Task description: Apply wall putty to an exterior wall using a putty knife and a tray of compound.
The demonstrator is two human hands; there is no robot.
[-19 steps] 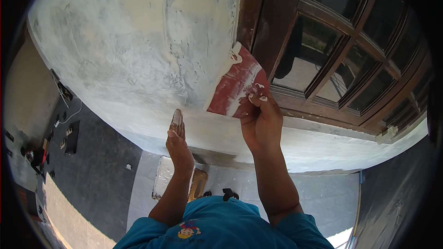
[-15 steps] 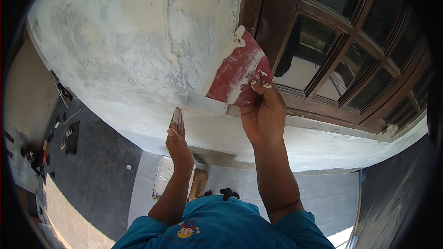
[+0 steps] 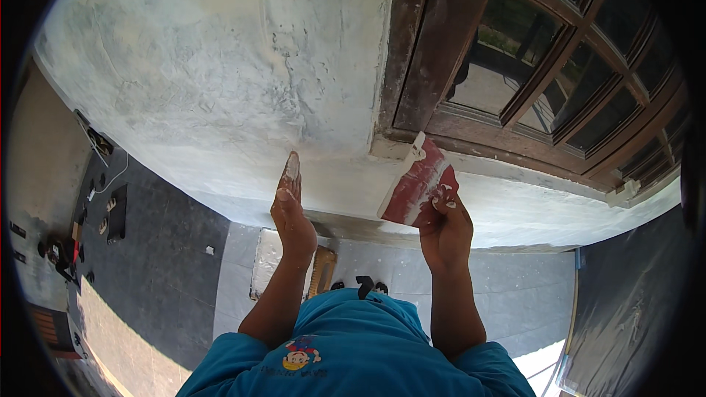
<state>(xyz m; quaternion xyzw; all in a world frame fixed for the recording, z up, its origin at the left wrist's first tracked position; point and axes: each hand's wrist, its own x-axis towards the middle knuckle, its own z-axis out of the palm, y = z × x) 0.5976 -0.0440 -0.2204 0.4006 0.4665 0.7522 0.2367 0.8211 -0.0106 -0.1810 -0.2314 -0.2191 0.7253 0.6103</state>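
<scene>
My right hand (image 3: pixel 447 239) grips a red, flat putty spreader (image 3: pixel 419 187) by its right side. Pale filler lines the blade's left edge and smears its face. The spreader stands in front of the wall, just below the window corner; whether it touches the wall I cannot tell. My left hand (image 3: pixel 296 220) is raised edge-on, fingers stretched upward, with whitish filler on them and no tool visible. Before me rises a wall (image 3: pixel 213 81) coated with patchy white and grey filler. A brown wooden window frame (image 3: pixel 441 51) borders it on the right.
Down by the wall's foot lie a whitish filler-covered tray (image 3: pixel 265 261) and a tan block-like tool (image 3: pixel 322 270). Grey sheeting (image 3: pixel 507 279) covers the floor. Sandals (image 3: pixel 112 204) and a white cable (image 3: pixel 118 184) are at far left. A ledge (image 3: pixel 515 173) runs beneath the window.
My right hand has come down with the spreader, from beside the window frame to below its corner. My left hand stays raised, slightly farther right.
</scene>
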